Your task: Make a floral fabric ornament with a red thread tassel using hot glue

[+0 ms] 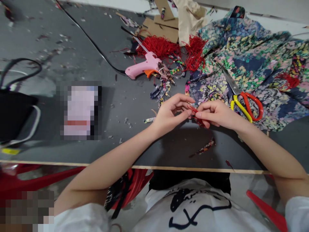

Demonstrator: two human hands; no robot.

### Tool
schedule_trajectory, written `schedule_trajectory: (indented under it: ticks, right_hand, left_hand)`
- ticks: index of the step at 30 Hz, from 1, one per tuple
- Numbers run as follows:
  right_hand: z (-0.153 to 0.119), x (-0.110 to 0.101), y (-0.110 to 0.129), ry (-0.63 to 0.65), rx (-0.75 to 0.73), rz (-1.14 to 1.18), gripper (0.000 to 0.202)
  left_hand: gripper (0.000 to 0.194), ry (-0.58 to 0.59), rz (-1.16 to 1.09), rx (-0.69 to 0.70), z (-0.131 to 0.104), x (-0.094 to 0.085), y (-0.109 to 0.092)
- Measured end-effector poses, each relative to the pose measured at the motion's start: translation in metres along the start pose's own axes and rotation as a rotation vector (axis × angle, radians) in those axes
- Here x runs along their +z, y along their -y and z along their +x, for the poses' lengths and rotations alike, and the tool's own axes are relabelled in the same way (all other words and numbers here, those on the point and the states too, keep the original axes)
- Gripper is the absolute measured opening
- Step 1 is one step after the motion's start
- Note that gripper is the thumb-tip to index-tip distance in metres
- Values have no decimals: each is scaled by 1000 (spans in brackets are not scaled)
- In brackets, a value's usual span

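Note:
Between my two hands, over the grey table, is a small bunch of red string (193, 110). My left hand (174, 111) pinches its left end between thumb and fingers. From the other side, the thumb and fingers of my right hand (213, 112) close on the same bunch, and some strands hang below them. Scissors (241, 96) with red and yellow handles lie on floral fabric (260, 67), just beyond my right hand. A pink hot glue gun (142, 66) with an orange trigger rests on its side past my left hand, its tip hidden among fabric scraps (166, 85).
Heaps of red string (159, 46) lie at the back, beside cardboard pieces (166, 29) and beige cloth (189, 19). A black cord (89, 42) crosses the grey table (116, 145). A blurred-out phone-like item (80, 111) and a black bag (16, 112) are at left.

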State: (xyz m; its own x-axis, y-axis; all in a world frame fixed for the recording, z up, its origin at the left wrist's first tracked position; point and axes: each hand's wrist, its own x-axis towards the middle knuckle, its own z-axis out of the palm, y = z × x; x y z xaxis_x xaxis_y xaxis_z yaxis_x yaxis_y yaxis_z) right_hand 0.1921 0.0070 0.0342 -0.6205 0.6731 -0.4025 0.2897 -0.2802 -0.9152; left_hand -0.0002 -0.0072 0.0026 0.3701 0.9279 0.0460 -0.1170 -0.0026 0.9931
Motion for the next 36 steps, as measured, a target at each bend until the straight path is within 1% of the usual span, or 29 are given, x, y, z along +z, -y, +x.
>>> schedule_trajectory:
  ticks: [4,7,12,16,19,21,24,26,27,29,31,34,35,36]
  right_hand:
    - [0,0,0,1,-13,-13,22]
    - [0,-1,0,0,-19,-14,23]
    - [0,-2,1,-17,-33,11,23]
    - [0,-5,2,-43,-57,18,22]
    - [0,-6,3,-66,-68,14,21]
    - [0,-6,2,-83,-74,33,21]
    - [1,-6,-2,-126,-81,98,22]
    - [2,-6,-4,-146,-80,151,22]
    - [2,-6,-4,-143,-75,177,21]
    - [2,-6,-4,-120,-54,230,18]
    - [2,-7,-2,-105,-32,280,13]
    - [0,-7,2,-127,-37,327,8]
    - [-1,-7,3,-136,-46,332,9]
    - [-1,-6,3,-144,-52,333,10]
  left_hand:
    - [19,1,-98,7,0,-2,0]
    - [19,-14,-107,8,0,-2,0]
    - [17,-10,-115,-58,1,-1,0]
    - [25,36,-176,-133,3,-1,1]
    - [36,48,-137,-158,3,-1,1]
    - [45,39,-80,-126,2,0,2]
    - [53,21,-10,-3,1,1,5]
    - [48,8,39,63,1,2,5]
    - [43,2,67,77,1,2,5]
    - [27,-3,132,71,2,1,4]
    - [16,-48,197,74,2,0,2]
    - [9,-207,214,73,1,-1,0]
    - [9,-226,184,56,0,-1,-1]
    - [11,-201,150,22,-1,0,-2]
